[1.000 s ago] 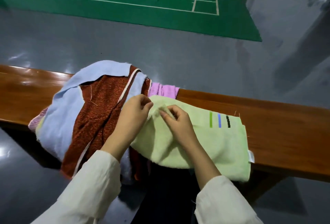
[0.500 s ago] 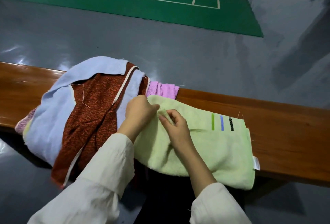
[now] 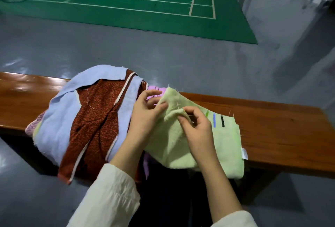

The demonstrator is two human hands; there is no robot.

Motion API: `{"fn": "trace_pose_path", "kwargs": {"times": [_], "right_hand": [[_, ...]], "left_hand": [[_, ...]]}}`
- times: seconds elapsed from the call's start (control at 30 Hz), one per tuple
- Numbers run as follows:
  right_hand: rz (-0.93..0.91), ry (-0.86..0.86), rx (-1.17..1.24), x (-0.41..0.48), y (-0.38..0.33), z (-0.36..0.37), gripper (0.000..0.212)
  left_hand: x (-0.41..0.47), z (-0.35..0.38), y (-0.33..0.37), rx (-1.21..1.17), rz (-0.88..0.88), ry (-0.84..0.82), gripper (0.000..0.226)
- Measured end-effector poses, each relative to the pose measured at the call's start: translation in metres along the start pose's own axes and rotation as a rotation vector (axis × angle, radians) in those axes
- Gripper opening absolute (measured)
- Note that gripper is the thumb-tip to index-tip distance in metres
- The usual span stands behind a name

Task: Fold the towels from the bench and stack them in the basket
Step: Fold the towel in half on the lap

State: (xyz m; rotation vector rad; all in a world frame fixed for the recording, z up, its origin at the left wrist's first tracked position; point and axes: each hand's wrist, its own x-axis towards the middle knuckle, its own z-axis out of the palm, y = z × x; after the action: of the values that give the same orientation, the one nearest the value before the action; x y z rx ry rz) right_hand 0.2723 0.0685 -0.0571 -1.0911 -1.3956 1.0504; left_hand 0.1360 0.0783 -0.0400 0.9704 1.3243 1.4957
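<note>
A pale green towel (image 3: pixel 224 147) with three short stripes lies across the wooden bench (image 3: pixel 282 132), its near edge hanging over the front. My left hand (image 3: pixel 145 116) pinches the towel's raised left corner between thumb and fingers. My right hand (image 3: pixel 195 129) pinches a fold of the same towel just to the right of that corner. To the left sits a heap of other cloths: a light blue towel (image 3: pixel 54 118), a rust-red patterned one (image 3: pixel 94 125) and a pink one (image 3: pixel 154 91) behind my left hand. No basket is in view.
The bench runs left to right across the view, with bare wood at the far left (image 3: pixel 21 92) and at the right. Beyond it lie a grey glossy floor (image 3: pixel 163 52) and a green court mat (image 3: pixel 126 4) with white lines.
The green towel's left corner has been lifted off the bench and now stands up between my hands. Both hands have shifted slightly right and changed their hold on it.
</note>
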Motion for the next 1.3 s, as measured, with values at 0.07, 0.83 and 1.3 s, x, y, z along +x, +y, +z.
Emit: {"fn": "trace_pose_path", "kwargs": {"times": [0.07, 0.83, 1.3], "right_hand": [[0.0, 0.006, -0.019, -0.012, -0.007, -0.007, 0.021], [-0.036, -0.02, -0.15, -0.066, -0.046, -0.034, 0.024], [-0.149, 0.137, -0.224, -0.047, -0.044, -0.05, 0.007]], "left_hand": [[-0.019, 0.005, 0.004, 0.025, 0.04, 0.001, 0.029], [-0.116, 0.016, 0.013, 0.322, 0.298, -0.093, 0.028], [-0.123, -0.023, -0.034, 0.753, 0.376, -0.173, 0.065]]}}
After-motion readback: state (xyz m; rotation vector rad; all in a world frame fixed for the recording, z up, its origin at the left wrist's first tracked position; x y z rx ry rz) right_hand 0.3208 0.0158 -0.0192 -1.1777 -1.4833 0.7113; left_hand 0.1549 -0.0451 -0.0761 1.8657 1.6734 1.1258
